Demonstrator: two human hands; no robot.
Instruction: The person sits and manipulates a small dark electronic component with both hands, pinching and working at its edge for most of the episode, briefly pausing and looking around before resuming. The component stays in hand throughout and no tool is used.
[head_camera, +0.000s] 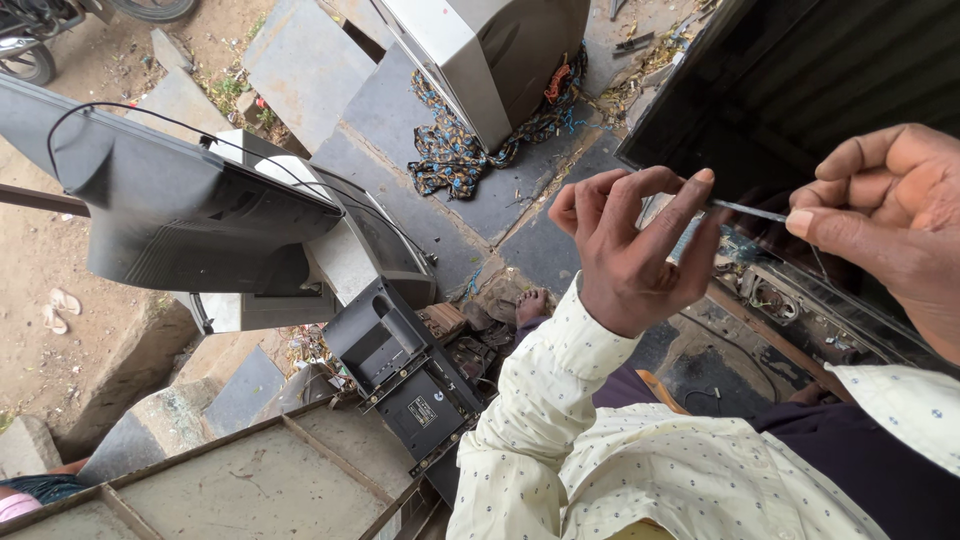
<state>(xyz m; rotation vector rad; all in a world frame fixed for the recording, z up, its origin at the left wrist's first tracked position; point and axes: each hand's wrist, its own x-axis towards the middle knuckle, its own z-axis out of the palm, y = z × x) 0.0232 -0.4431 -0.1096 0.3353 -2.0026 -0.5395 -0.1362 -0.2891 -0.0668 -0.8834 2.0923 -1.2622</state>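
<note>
A thin silvery strip (748, 210) is stretched between the left hand (630, 250) and the right hand (890, 210), each pinching one end with its fingertips, above a dark open machine (790, 300), with old televisions (180, 220) on the ground nearby.

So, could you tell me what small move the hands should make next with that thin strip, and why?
Probably bring the strip down toward the opened electronics below. The left hand and right hand each pinch one end of it, held level in the air just above the exposed parts, touching nothing else. What the strip is exactly is too small to tell.
</note>
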